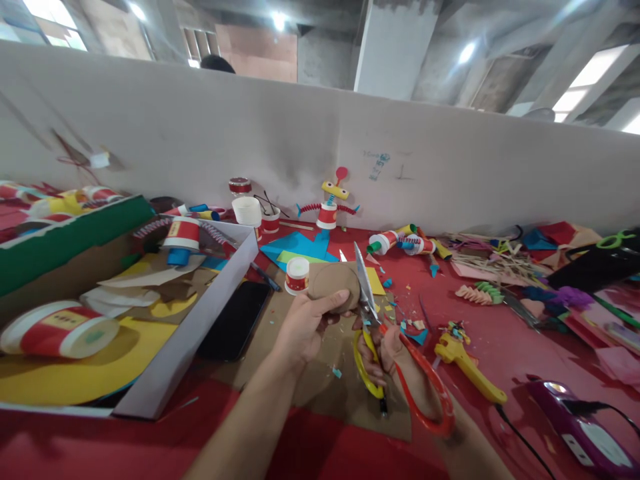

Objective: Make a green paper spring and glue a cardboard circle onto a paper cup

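My left hand (pixel 306 328) pinches a piece of brown cardboard (pixel 327 279) that has a round outline drawn on it. In my right hand (pixel 383 360) is a pair of scissors (pixel 367 283) with one red and one yellow handle loop. The scissor blades stand apart at the right edge of the cardboard. A paper cup (pixel 297 275) with a red band stands just behind my left hand. Under both hands a larger brown cardboard sheet (pixel 360 407) lies on the red table, with small paper scraps on it.
At left, a box (pixel 175 333) holds paper cups and yellow paper beside a black phone (pixel 237 320). A cup figure (pixel 327 215) stands at the white partition. A yellow glue gun (pixel 473 370) and a purple power strip (pixel 580 427) lie to the right, past paper scraps.
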`<move>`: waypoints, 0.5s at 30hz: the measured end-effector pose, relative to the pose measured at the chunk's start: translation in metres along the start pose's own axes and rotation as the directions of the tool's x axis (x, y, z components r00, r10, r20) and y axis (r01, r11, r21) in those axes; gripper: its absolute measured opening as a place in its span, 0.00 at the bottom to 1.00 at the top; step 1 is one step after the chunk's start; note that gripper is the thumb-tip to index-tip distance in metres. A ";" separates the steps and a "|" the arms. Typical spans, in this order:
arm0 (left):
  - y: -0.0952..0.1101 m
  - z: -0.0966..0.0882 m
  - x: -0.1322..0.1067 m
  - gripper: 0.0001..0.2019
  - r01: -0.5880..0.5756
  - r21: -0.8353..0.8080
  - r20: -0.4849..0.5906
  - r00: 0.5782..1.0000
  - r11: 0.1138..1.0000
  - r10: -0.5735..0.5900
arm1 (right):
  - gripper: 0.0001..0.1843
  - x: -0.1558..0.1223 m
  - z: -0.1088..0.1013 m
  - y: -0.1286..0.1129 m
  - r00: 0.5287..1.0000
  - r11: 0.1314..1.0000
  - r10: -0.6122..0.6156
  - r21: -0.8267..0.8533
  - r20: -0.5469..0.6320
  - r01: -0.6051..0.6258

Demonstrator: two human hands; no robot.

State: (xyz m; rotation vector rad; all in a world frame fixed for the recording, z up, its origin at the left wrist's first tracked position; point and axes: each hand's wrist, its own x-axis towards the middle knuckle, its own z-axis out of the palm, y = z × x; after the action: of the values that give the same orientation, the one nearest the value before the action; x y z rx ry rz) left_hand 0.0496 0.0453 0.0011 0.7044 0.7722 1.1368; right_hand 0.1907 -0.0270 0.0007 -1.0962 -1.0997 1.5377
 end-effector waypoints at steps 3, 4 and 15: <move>0.001 -0.001 0.001 0.13 -0.001 0.008 0.017 1.000 1.000 0.001 | 0.29 0.000 -0.001 0.000 1.000 1.000 -0.002 -0.012 0.014 0.002; 0.001 -0.002 0.001 0.13 0.002 0.016 0.024 1.000 1.000 -0.002 | 0.29 0.000 -0.001 0.000 1.000 1.000 0.000 -0.017 0.016 0.000; 0.012 -0.013 0.004 0.10 0.039 0.137 0.053 0.997 0.990 -0.047 | 0.29 0.000 -0.004 -0.001 0.998 0.998 0.049 -0.038 0.027 -0.048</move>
State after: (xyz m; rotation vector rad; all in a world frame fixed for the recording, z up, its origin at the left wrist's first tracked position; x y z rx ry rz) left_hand 0.0337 0.0541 0.0028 0.8261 0.8185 1.0278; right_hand 0.1949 -0.0267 0.0012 -1.1376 -1.1321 1.5801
